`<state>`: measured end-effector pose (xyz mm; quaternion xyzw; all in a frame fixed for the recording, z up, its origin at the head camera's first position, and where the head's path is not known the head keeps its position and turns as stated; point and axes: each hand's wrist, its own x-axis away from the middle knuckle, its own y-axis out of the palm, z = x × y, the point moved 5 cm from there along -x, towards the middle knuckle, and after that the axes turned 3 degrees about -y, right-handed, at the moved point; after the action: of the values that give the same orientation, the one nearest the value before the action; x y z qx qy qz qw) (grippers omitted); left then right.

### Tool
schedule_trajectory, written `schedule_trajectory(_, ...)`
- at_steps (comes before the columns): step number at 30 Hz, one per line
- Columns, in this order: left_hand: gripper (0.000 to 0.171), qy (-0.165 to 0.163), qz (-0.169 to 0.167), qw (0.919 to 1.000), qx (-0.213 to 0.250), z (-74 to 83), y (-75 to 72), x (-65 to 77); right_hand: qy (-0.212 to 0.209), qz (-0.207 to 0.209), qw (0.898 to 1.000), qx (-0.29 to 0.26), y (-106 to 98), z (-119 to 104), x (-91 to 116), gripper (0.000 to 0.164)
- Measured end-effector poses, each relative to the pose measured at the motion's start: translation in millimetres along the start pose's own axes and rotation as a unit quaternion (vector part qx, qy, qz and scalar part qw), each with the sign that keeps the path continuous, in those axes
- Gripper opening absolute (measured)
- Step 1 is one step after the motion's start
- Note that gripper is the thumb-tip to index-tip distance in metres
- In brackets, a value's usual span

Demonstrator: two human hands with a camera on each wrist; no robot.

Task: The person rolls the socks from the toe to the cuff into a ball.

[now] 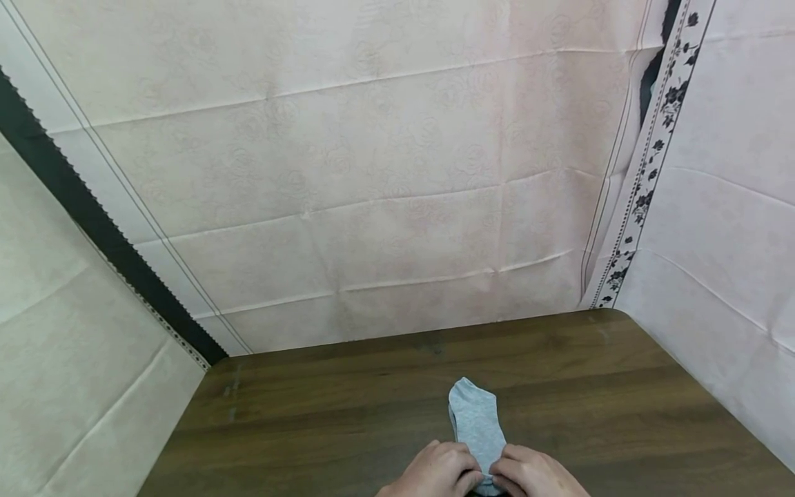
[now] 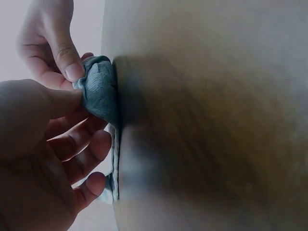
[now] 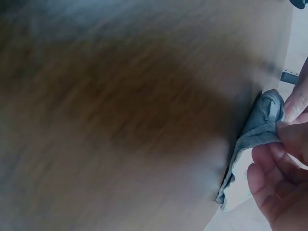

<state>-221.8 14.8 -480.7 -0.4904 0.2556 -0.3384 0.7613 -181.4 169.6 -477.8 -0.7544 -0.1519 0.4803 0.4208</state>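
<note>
A light grey sock (image 1: 477, 417) lies on the wooden table, one end pointing away from me. A second layer shows along its left edge; whether that is another sock I cannot tell. My left hand (image 1: 437, 471) pinches the near end from the left, and my right hand (image 1: 535, 472) pinches it from the right. In the left wrist view the sock's end (image 2: 100, 91) is turned up into a fold between the thumbs and fingers. The right wrist view shows the same raised fold (image 3: 262, 118), with the rest of the fabric flat on the wood.
The brown wooden table (image 1: 348, 407) stretches out on both sides of the hands. Pale creased sheets (image 1: 385, 172) hang behind it and at the left and right. A dark strip (image 1: 118, 221) runs down the left corner, and a floral border (image 1: 652, 159) the right.
</note>
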Motion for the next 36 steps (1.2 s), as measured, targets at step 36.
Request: schedule_trajectory(36,0.018,-0.093,-0.014,0.9918,0.087,-2.7,4.9,-7.9,-0.065,0.037,0.997,-0.002,6,-3,2,0.015)
